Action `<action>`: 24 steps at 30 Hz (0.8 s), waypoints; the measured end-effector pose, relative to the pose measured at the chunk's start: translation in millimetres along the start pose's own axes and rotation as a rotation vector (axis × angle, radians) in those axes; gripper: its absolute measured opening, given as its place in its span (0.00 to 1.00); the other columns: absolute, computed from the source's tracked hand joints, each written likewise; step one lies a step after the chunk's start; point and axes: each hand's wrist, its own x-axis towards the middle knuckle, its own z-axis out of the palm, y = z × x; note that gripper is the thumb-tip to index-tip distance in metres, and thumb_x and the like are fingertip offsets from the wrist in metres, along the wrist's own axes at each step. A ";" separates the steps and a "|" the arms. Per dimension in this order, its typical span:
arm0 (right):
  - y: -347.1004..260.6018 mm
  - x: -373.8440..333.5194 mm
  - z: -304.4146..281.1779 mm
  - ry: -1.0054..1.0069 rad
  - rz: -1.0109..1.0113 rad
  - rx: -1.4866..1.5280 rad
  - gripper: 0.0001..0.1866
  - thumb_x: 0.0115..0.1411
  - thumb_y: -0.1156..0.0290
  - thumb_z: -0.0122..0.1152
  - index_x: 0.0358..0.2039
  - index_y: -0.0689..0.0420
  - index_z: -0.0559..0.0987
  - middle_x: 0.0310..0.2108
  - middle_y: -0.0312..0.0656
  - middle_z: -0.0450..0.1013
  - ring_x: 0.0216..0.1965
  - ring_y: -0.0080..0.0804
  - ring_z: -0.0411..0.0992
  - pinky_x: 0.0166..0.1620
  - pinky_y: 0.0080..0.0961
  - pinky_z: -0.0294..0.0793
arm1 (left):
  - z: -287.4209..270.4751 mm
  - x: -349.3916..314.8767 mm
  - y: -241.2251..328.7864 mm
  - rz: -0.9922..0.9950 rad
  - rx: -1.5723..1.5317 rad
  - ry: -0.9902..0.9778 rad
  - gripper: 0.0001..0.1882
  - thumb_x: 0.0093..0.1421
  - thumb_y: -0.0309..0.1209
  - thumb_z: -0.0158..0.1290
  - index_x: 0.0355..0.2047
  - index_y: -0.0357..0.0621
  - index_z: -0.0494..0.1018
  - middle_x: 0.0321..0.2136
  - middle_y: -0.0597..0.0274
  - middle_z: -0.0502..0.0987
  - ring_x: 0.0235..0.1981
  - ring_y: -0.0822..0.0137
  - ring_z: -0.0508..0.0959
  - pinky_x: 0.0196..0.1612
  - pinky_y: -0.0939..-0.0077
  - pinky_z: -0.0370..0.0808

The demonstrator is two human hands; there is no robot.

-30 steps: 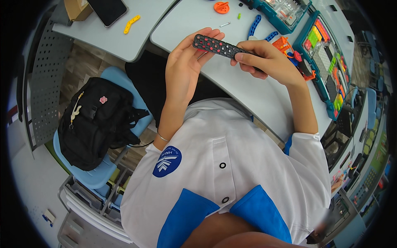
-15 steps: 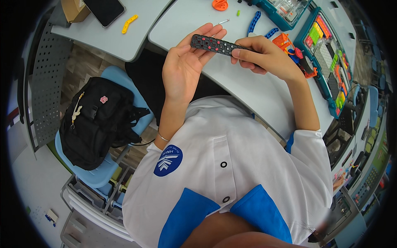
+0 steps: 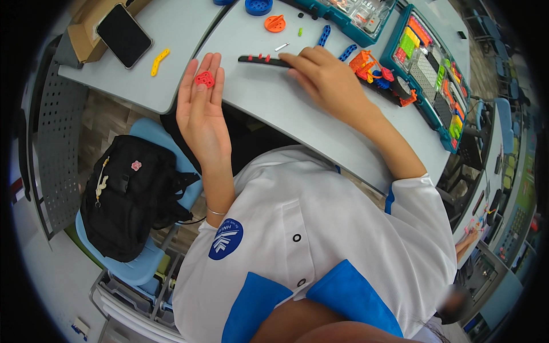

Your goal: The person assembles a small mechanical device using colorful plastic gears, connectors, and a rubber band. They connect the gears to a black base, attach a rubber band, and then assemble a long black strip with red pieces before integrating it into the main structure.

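Note:
My left hand (image 3: 201, 117) is turned palm up with its fingers stretched. Its thumb presses a small red plastic piece with holes (image 3: 205, 79) against the fingers. Over the table, my right hand (image 3: 331, 86) has its fingers on the right end of a long black beam (image 3: 266, 61). The beam shows its narrow side, and several short red pegs stick out of it. My right fingers hide its right end. Just beyond the beam lie a small grey-white pin (image 3: 282, 46) and a bright green peg (image 3: 301, 32).
An orange disc (image 3: 275, 23), a blue wheel (image 3: 258, 6) and blue curved beams (image 3: 324, 36) lie farther back. An orange-and-blue assembly (image 3: 372, 68) sits right, beside a teal parts case (image 3: 394, 48). A phone (image 3: 124, 35) and yellow beam (image 3: 160, 62) lie on the left table.
The black beam has come down toward the table and turned onto its narrow side in my right hand. My left hand has moved left, away from the beam, and now shows the red piece.

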 end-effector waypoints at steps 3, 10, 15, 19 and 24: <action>-7.7 -2.1 9.8 -0.034 -0.048 -0.066 0.19 0.62 0.67 0.64 0.53 0.54 0.79 0.40 0.39 0.74 0.41 0.35 0.72 0.42 0.32 0.73 | 3.1 -4.0 9.5 0.034 0.037 -0.003 0.23 0.71 0.21 0.41 0.63 0.19 0.54 0.61 0.26 0.64 0.66 0.41 0.66 0.70 0.57 0.66; -7.0 -1.8 16.7 0.006 -0.074 -0.105 0.18 0.61 0.66 0.65 0.51 0.54 0.79 0.41 0.37 0.73 0.44 0.34 0.70 0.49 0.33 0.66 | -1.5 -7.5 7.8 -0.024 0.075 -0.010 0.22 0.72 0.25 0.46 0.60 0.21 0.60 0.58 0.29 0.69 0.62 0.43 0.72 0.65 0.59 0.72; 11.2 22.2 14.4 0.093 -0.074 -0.098 0.10 0.58 0.71 0.66 0.41 0.54 0.83 0.35 0.34 0.76 0.41 0.33 0.72 0.48 0.33 0.66 | -2.0 -8.9 3.9 -0.031 0.060 0.000 0.19 0.70 0.27 0.51 0.56 0.24 0.66 0.52 0.35 0.76 0.55 0.47 0.78 0.55 0.63 0.81; 30.3 39.6 27.1 -0.058 -0.068 -0.161 0.07 0.60 0.73 0.62 0.38 0.54 0.82 0.34 0.35 0.76 0.42 0.34 0.72 0.51 0.34 0.65 | -0.2 -11.6 3.8 -0.060 0.090 -0.020 0.17 0.71 0.28 0.51 0.53 0.24 0.67 0.50 0.36 0.78 0.52 0.48 0.81 0.51 0.65 0.84; 24.6 43.9 25.0 0.033 -0.036 0.032 0.05 0.65 0.71 0.59 0.39 0.57 0.79 0.33 0.38 0.75 0.38 0.30 0.74 0.45 0.28 0.70 | 4.4 -18.2 4.2 -0.085 0.067 -0.043 0.17 0.71 0.28 0.51 0.52 0.24 0.69 0.49 0.36 0.78 0.51 0.50 0.81 0.51 0.66 0.83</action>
